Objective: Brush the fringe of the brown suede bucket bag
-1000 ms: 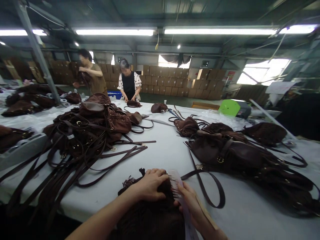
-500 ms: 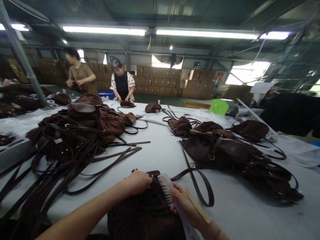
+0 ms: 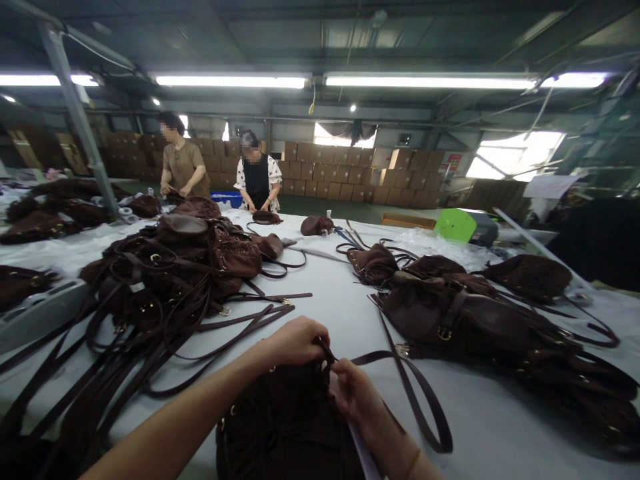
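Note:
A dark brown bag [image 3: 285,427] lies at the near edge of the table in front of me. My left hand [image 3: 300,340] is closed on a narrow strap [image 3: 325,350] at the bag's top edge, lifting it a little. Close beside it, my right hand [image 3: 357,397] is closed around a pale translucent comb [image 3: 364,453], its thumb and forefinger at the same strap. Most of the comb is hidden behind the hand and the bag. Gold-coloured rings show on the bag's left side.
Brown bags with long straps form a heap [image 3: 175,267] on the left and another pile [image 3: 475,313] on the right. A strap loop [image 3: 425,393] lies right of my hands. Across the table [image 3: 330,300] stand two people [image 3: 185,163]. A green-sided machine [image 3: 455,225] is at the far right.
My left hand has risen and moved right, pulling the strap up. My right hand has come in to the strap; the comb's teeth, visible before, are now hidden. The view has shifted slightly.

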The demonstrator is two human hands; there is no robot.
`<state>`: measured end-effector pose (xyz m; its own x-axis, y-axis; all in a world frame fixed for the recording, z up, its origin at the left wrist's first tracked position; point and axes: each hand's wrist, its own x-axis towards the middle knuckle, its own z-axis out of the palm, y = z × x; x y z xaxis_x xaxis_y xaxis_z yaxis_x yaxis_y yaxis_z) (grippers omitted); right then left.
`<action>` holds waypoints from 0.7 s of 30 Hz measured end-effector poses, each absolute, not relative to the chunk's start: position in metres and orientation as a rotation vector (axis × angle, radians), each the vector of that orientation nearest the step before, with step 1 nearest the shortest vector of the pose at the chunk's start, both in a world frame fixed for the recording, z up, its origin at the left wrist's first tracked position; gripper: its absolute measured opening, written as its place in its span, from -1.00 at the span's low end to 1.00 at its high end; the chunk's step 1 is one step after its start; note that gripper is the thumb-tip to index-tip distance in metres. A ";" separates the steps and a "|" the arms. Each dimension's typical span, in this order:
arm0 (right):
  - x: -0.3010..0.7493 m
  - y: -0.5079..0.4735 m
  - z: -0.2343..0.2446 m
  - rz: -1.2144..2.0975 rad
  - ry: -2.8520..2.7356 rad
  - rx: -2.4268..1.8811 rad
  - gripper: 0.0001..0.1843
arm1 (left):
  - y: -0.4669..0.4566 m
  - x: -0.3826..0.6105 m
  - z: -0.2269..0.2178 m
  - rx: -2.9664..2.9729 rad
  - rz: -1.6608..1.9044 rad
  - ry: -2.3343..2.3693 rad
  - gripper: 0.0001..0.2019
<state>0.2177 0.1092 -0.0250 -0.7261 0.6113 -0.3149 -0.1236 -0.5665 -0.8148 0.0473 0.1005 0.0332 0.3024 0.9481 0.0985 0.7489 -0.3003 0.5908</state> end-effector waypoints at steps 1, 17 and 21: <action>0.218 0.109 -0.022 2.333 -1.108 -0.811 -0.64 | 0.099 0.043 0.035 1.995 0.729 1.452 -0.78; 0.201 0.090 0.000 2.616 -0.988 -0.585 -0.65 | 0.089 0.027 0.045 1.578 1.282 1.318 -0.58; 0.206 0.118 0.017 2.598 -0.815 -0.549 -0.62 | 0.082 0.008 0.039 1.219 1.667 0.953 -0.20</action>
<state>0.2064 0.1181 0.0165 -0.8587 0.4456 -0.2533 -0.2211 -0.7679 -0.6012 0.0078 0.0819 0.0389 -0.1739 0.9288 0.3273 -0.1893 -0.3577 0.9145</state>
